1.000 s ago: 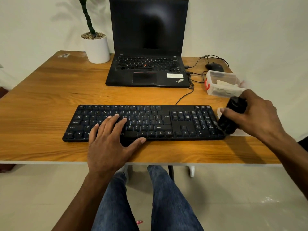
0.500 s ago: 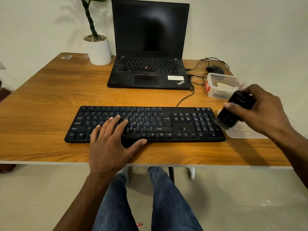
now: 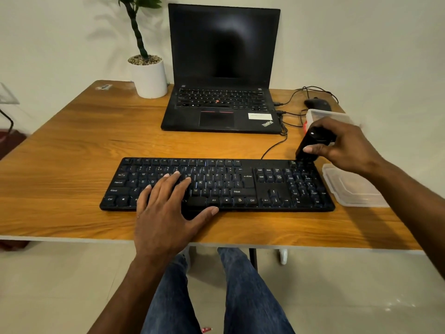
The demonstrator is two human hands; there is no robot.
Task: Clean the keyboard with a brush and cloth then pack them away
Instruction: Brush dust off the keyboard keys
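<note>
The right hand [image 3: 346, 145] grips the black brush [image 3: 310, 144], fingers and thumb curled round its body. It has carried the brush from beside the numeric pad up to the keyboard's [image 3: 216, 186] far right corner, where the lower end seems to touch the top keys, though dark on dark blurs the contact. Brushing looks about to begin. The left hand [image 3: 168, 208] lies flat with fingers spread on the letter keys, steadying the board. Behind the right hand sits the clear container [image 3: 330, 115]; its lid [image 3: 354, 189] lies just right of the keyboard.
</note>
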